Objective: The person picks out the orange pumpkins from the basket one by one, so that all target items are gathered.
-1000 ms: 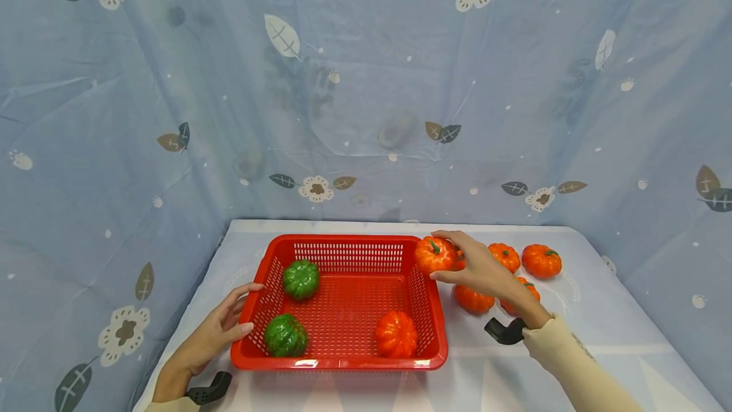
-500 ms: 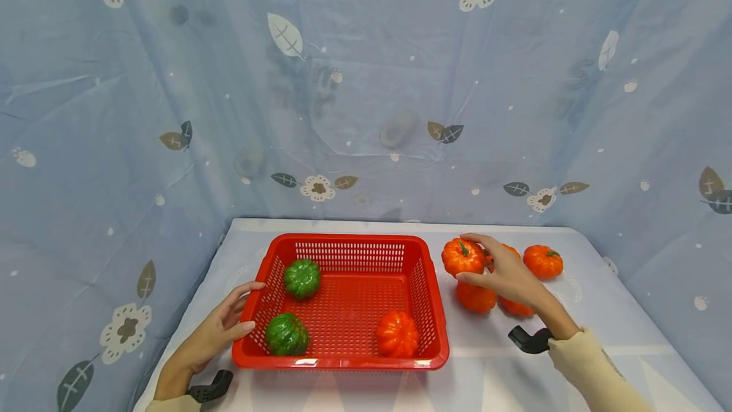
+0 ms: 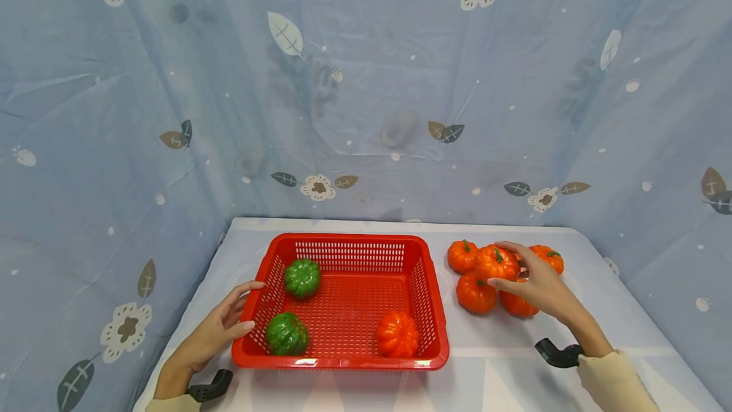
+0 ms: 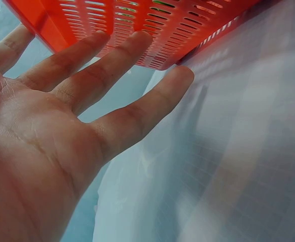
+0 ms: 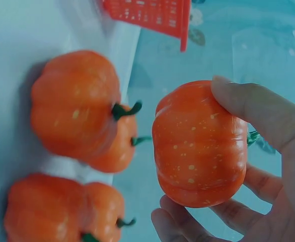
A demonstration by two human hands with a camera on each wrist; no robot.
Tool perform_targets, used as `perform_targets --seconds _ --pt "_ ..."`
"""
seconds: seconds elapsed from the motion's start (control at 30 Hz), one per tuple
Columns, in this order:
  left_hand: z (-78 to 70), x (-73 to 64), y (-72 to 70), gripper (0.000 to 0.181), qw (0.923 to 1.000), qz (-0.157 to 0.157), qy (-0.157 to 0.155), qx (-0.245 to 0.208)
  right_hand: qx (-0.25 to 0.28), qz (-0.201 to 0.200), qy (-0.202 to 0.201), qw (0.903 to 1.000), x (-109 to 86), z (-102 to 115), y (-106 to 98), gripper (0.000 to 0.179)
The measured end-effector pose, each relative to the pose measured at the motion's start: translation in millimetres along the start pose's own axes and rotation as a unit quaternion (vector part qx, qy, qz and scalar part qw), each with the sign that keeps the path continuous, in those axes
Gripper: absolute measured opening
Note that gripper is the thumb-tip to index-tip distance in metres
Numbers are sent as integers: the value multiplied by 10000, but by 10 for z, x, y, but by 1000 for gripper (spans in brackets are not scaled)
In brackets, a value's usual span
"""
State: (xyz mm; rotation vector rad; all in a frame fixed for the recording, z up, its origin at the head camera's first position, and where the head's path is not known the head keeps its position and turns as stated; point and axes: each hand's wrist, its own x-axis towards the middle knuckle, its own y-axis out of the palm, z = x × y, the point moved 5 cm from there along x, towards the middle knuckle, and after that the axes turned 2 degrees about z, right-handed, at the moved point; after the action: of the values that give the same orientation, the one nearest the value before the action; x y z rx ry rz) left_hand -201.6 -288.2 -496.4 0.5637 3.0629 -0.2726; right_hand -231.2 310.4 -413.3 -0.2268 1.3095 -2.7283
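My right hand (image 3: 542, 286) grips a small orange pumpkin (image 3: 496, 264) between thumb and fingers, above the group at the table's right. In the right wrist view this pumpkin (image 5: 200, 146) hangs apart from the others, thumb on one side and fingers on the other. My left hand (image 3: 213, 330) is at the left side of the red plastic basket (image 3: 343, 364), its fingers fairly straight and spread. In the left wrist view the fingertips reach the basket's slotted wall (image 4: 157, 30). Two green pumpkins (image 3: 302, 278) sit on the basket's left side, and an orange-red pumpkin (image 3: 397, 334) at its front right.
Several orange pumpkins stand close together right of the basket, among them a back-left one (image 3: 462, 256), a front-left one (image 3: 476, 293) and a far-right one (image 3: 548, 258), some partly hidden by my hand. A patterned blue curtain (image 3: 366, 94) hangs behind the white table (image 3: 469, 386).
My right hand has carried the orange pumpkin rightward from the basket's right rim to over the pumpkin group. A pumpkin at the group's back left is now uncovered. My left hand stays put.
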Motion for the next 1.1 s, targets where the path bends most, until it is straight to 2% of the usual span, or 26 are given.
perform_targets --seconds 0.2,0.43,0.87,1.1 --pt "5 -3 -9 67 10000 -24 20 -1 122 -52 216 9997 -108 -155 -122 85" --pt "18 -1 -13 68 10000 -45 29 37 -2 -107 528 9985 -234 -374 -219 89" --pt "7 -23 1 68 10000 29 34 11 166 -191 1217 9922 -480 -839 -385 94" --pt "11 -16 4 68 10000 21 6 8 248 -425 1258 9908 -558 -1009 -457 93"
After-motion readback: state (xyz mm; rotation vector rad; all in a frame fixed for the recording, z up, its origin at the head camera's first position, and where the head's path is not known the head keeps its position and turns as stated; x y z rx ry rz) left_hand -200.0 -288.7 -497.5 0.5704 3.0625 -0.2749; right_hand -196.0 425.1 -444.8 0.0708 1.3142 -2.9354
